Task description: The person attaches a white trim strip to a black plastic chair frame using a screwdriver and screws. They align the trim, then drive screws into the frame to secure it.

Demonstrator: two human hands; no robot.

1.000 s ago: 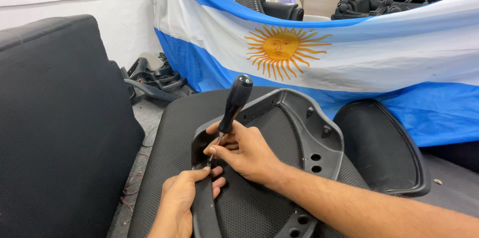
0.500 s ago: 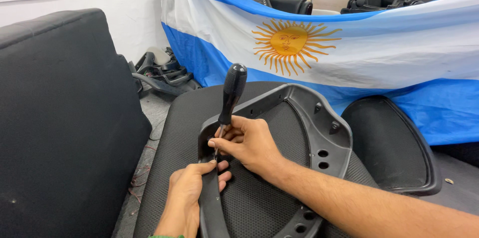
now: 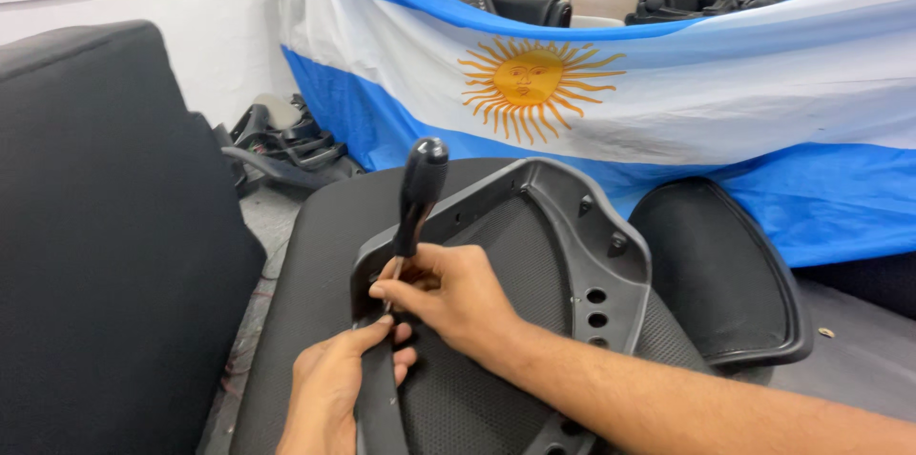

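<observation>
A grey plastic chair-back frame [image 3: 572,217] with black mesh lies on a black seat cushion [image 3: 315,264]. A screwdriver [image 3: 418,193] with a black handle stands nearly upright, its tip at the frame's left rim. My right hand [image 3: 453,298] pinches the screwdriver's shaft low down, near the tip. My left hand [image 3: 329,388] grips the frame's left edge just below, fingers curled over the rim. The screwdriver's tip is hidden behind my right fingers.
A large black cushion [image 3: 95,226] fills the left side. A second mesh chair back [image 3: 716,274] lies to the right. A blue and white flag with a sun [image 3: 611,83] hangs behind. Black chair parts [image 3: 277,145] are piled on the floor by the wall.
The camera view has shifted slightly. Both hands keep their hold; the screwdriver stays upright at the same spot on the frame's rim.
</observation>
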